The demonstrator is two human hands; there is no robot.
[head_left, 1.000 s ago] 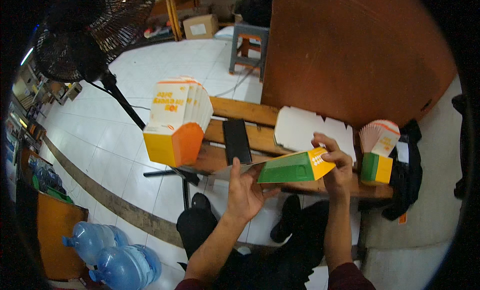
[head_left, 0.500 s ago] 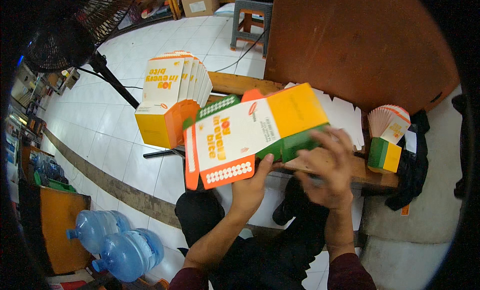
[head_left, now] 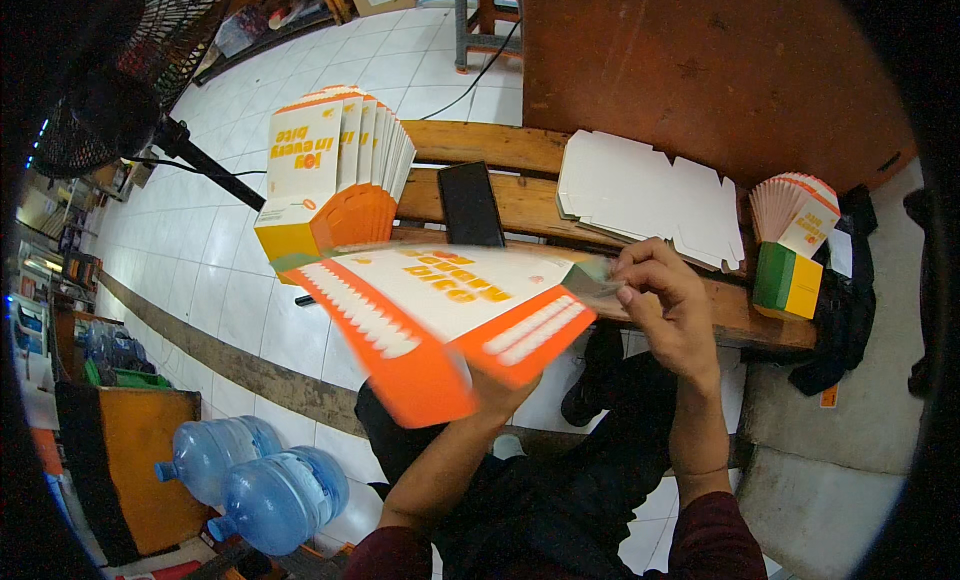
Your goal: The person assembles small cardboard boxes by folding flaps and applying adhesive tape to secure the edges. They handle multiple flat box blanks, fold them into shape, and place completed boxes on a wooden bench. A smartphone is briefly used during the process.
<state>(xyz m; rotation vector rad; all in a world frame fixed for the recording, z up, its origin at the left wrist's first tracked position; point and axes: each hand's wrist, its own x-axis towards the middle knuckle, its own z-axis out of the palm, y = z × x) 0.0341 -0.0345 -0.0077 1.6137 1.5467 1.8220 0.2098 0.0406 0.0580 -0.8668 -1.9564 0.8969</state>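
Observation:
A partly folded cardboard carton (head_left: pixel 420 280), white with orange flaps, green sides and yellow lettering, tilts in front of me, blurred by motion. Beneath its near orange flap, my left hand (head_left: pixel 500 395) supports it; the flap hides most of those fingers. At the carton's right end, my right hand (head_left: pixel 670 310) has curled fingers and thumb closed on the green edge. Behind the carton, a stack of flat white card blanks (head_left: pixel 650 195) lies on the wooden bench (head_left: pixel 525 195).
Nested folded cartons (head_left: pixel 320 175) stand at the bench's left, with another nested group (head_left: pixel 790 265) at its right end. A black phone-like slab (head_left: pixel 470 205) lies between. A fan (head_left: pixel 110 100) stands far left; blue water bottles (head_left: pixel 285 500) lie lower left.
The carton has tipped, its orange flaps swinging down toward me and its yellow panel turning out of sight. My right hand has closed on its end. The phone-like slab is now uncovered.

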